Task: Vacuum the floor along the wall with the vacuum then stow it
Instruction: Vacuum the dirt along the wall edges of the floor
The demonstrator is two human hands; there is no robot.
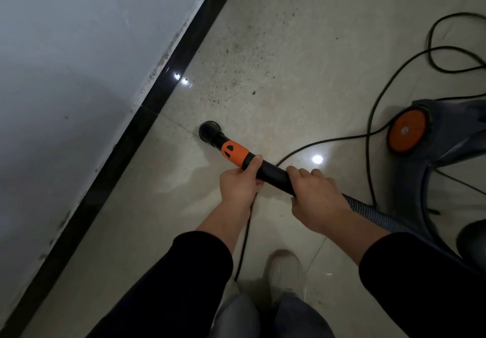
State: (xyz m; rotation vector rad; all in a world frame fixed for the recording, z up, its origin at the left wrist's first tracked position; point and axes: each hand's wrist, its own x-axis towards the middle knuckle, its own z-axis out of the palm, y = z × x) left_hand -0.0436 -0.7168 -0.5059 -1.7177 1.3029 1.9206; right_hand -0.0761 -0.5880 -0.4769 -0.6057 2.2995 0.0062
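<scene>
A black vacuum wand [273, 173] with an orange collar [234, 153] points down-left, and its round black nozzle [209, 130] sits on the beige tiled floor close to the black skirting [168, 74]. My left hand [240, 184] grips the wand just behind the orange collar. My right hand [317, 197] grips it farther back, where the ribbed grey hose [368, 211] begins. Dark specks of dirt [236, 74] lie on the tiles beyond the nozzle, along the wall. The grey vacuum body [452, 138] with an orange wheel [406, 134] stands at the right.
A white wall [79, 61] fills the left side. The black power cord [373, 117] loops over the floor at the upper right and runs under the wand toward my shoes [284, 272] at the bottom.
</scene>
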